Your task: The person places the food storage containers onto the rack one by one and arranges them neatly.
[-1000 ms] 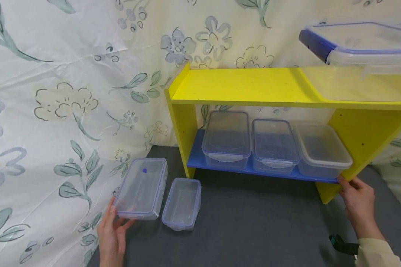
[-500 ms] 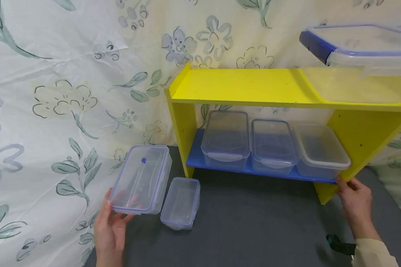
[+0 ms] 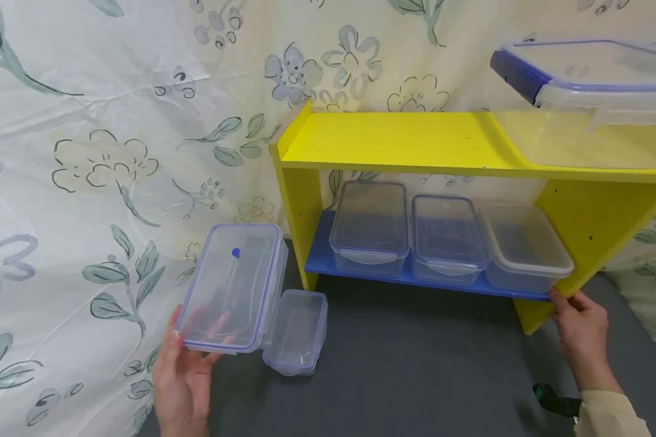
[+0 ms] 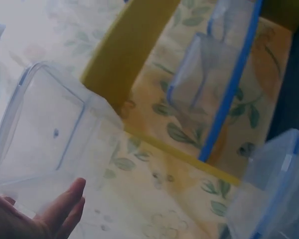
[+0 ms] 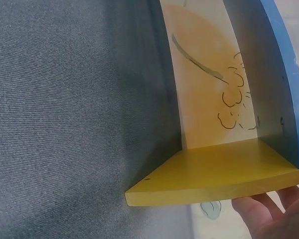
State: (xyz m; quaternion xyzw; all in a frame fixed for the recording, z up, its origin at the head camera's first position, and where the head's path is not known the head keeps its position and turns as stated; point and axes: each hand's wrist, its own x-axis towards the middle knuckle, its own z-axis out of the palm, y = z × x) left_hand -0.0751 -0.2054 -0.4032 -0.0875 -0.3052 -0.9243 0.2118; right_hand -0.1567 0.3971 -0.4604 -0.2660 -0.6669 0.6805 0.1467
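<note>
My left hand [image 3: 183,379] holds a clear plastic food container [image 3: 232,285] with a blue-rimmed lid and a small blue valve. The thumb lies at its near left corner and the fingers show through from beneath; it is raised and tilted. A smaller clear container [image 3: 297,331] sits on the dark surface just right of it, partly overlapped by the held one in the head view. At the shelf's lower right, my right hand [image 3: 582,331] grips the edge of the yellow side panel [image 5: 219,186], near the end of the blue board [image 3: 415,280].
On the blue board stand three lidded containers: a large one [image 3: 370,224], a middle one [image 3: 449,237] and a pale-lidded one [image 3: 527,240]. A bigger container [image 3: 607,91] rests on the yellow top board [image 3: 393,136], at right. Floral cloth [image 3: 115,243] hangs behind and at left.
My left hand has lifted the container upward and slightly right, tilting its lid more toward the camera. The right hand keeps its grip on the shelf.
</note>
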